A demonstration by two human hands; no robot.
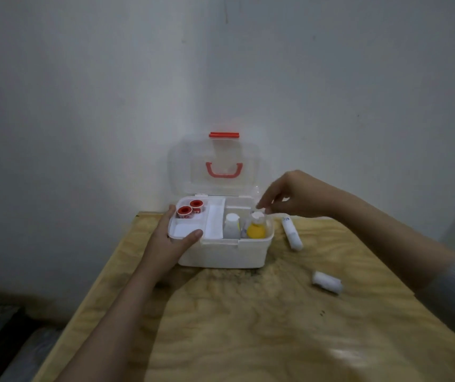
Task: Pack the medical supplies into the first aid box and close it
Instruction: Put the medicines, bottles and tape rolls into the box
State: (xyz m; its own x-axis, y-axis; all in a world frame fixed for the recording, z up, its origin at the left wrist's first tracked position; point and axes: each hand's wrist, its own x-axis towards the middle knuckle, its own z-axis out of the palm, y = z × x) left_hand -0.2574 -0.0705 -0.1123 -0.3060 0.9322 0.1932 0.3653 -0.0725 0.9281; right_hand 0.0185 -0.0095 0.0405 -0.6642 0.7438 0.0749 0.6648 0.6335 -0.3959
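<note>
First aid box [222, 253] — lid up; left hand [170, 238] grips box edge; right hand [289, 199] fingertips pinched over yellow bottle [256, 228], grip unclear.

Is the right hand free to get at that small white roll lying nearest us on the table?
Probably yes. The right hand hovers over the box's bottles, seemingly holding nothing, and the white roll lies alone on bare wooden table, nothing covering it.
</note>
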